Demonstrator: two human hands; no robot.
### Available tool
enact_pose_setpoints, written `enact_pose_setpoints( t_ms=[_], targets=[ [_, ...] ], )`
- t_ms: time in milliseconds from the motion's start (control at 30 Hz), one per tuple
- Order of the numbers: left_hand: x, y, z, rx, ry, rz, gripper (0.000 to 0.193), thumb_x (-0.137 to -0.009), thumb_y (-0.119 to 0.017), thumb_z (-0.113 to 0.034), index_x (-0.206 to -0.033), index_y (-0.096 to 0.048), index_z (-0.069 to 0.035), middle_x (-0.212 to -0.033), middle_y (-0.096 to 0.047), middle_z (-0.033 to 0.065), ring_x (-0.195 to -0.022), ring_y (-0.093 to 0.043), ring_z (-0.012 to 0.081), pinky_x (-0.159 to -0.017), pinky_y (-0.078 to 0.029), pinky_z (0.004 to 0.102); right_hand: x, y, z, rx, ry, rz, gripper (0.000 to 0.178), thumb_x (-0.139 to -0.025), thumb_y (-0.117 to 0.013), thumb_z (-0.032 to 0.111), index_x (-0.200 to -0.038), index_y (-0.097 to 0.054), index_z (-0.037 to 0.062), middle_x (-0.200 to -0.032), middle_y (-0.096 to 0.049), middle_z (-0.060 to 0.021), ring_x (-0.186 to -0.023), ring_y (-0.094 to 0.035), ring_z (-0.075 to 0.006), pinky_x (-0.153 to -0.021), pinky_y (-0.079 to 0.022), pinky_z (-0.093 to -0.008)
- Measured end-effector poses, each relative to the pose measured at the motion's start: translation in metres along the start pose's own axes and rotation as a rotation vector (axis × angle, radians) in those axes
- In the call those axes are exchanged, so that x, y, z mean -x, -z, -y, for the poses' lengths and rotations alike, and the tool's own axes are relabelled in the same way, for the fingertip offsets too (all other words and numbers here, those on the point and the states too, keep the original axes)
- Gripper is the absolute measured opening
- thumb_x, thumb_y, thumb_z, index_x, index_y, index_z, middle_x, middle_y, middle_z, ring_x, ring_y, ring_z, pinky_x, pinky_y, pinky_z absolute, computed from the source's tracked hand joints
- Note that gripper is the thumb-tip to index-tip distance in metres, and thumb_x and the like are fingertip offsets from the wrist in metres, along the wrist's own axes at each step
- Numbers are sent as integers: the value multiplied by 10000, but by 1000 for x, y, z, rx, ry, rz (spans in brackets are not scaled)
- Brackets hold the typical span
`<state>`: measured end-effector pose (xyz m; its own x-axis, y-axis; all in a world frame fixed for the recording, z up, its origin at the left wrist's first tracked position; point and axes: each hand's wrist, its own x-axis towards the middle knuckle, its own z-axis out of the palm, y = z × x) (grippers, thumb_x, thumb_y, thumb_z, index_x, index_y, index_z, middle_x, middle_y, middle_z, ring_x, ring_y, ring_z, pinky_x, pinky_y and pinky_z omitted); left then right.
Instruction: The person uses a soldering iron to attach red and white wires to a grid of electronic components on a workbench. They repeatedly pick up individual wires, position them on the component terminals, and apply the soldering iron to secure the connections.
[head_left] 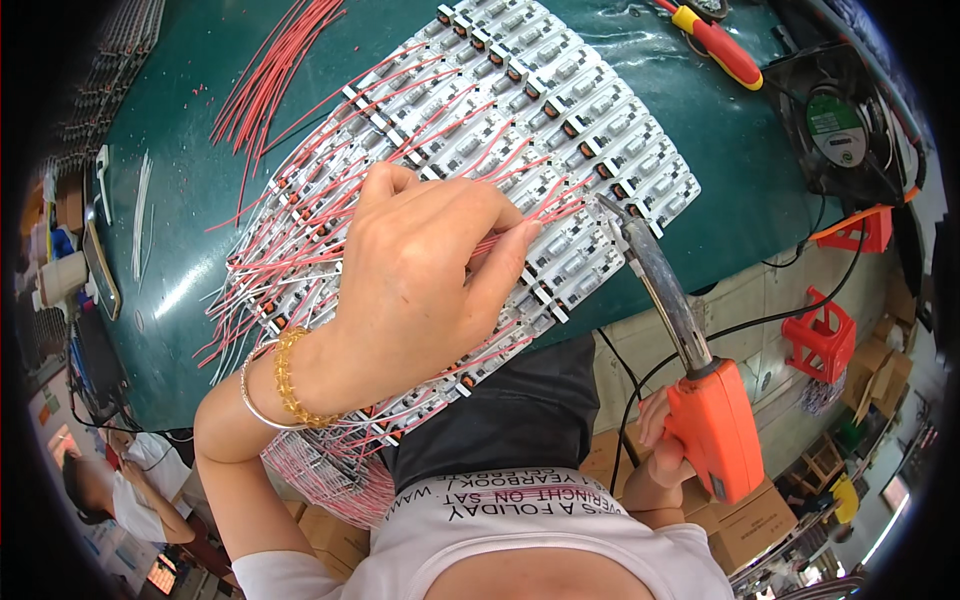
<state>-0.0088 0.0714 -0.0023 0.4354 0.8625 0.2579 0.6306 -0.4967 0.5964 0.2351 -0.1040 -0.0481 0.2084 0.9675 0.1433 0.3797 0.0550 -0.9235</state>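
Observation:
My left hand, with bracelets at the wrist, reaches over a wide array of small white circuit boards. Its thumb and forefinger are pinched on thin red wire, whose end runs toward the boards; how many strands it holds is hidden. My right hand is wrapped round the handle of an orange soldering gun. The gun's metal barrel slants up to the left, and its tip sits at the boards' right side, close to the wire ends. Many red and white wires fan out leftward from the boards.
On the green table lie a bundle of red wires, white wires and a red-yellow handled tool. A black fan stands at the right. Beyond are a red stool, cardboard boxes and a seated person.

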Motion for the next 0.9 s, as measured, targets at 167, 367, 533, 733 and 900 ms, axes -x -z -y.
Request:
enact_pose_setpoints(
  t_ms=[167, 367, 533, 733, 900],
  targets=[
    [2, 0, 1, 5, 5, -3, 70, -788, -737, -65, -771, -670, -75, -682, -634, 7, -555, -492, 160, -669, -340, 319, -7, 10, 7, 38, -46, 132, 666, -811, -588, 687, -653, -576, 41, -572, -513, -21, -510, -534, -196, -496, -426, -288],
    [2, -3, 6, 165, -23, -70, 27, -808, -725, -75, -807, -699, -66, -660, -627, 25, -545, -504, 167, -669, -347, 317, -78, 0, 22, -99, 239, -247, 803, -818, -623, 643, -1165, -428, -54, -536, -457, 15, -459, -450, -120, -484, -411, -264],
    [1, -9, 11, 194, -37, -88, 38, -822, -715, -83, -796, -696, -62, -628, -610, 36, -524, -495, 172, -681, -344, 312, -195, -25, 52, -146, 180, -231, 369, -900, -679, 310, -950, -558, -36, -512, -465, 15, -404, -431, -81, -400, -326, -231],
    [4, -11, 14, 161, -62, -106, 117, -813, -725, -108, -733, -650, -68, -614, -582, 35, -539, -498, 189, -673, -341, 328, -219, -28, 51, -145, 98, -201, 292, -952, -613, 253, -891, -591, -31, -502, -452, 8, -369, -413, -82, -363, -309, -237],
    [3, -12, 10, 128, -53, -123, 140, -799, -732, -89, -712, -624, -78, -590, -557, 31, -513, -473, 199, -649, -337, 327, -119, -8, 23, -365, 191, -92, 647, -961, -552, 444, -1313, -416, -82, -489, -409, 15, -371, -388, -103, -385, -368, -255]
  ],
)
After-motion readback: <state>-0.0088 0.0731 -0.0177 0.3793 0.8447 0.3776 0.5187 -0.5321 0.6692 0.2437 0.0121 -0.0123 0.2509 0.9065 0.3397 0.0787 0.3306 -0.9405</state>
